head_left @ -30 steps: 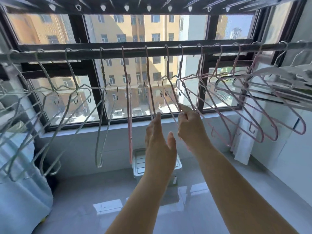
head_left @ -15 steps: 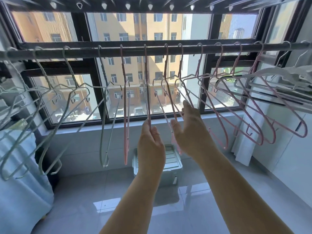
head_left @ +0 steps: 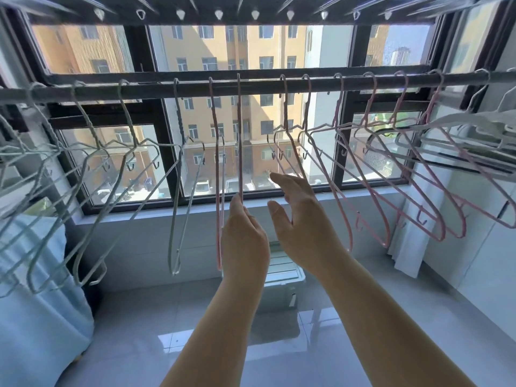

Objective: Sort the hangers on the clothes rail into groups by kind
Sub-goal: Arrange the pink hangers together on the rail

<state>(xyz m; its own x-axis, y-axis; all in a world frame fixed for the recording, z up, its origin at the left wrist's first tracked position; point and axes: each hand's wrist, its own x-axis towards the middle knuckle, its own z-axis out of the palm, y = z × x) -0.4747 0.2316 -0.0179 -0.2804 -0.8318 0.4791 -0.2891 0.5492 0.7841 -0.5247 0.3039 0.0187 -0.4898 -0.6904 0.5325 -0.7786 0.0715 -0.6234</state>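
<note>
where the dark metal clothes rail (head_left: pixel 259 86) crosses the window (head_left: pixel 142 65), thin pink wire hangers (head_left: pixel 368 104) are hung at the middle and right, pale green wire hangers (head_left: pixel 128 118) are bunched at the left, and white plastic hangers (head_left: pixel 474 120) are crowded at the far right. one pink hanger (head_left: pixel 239 135) (seen edge-on) is touched at its lower end by the straight, closed fingers (head_left: pixel 237 203) of the left hand (head_left: pixel 244 238); the thumb is hidden, so a pinch cannot be told. the right hand (head_left: pixel 304 222) is held wide, fingers spread, just beside the next pink hanger (head_left: pixel 285 107), nothing gripped.
</note>
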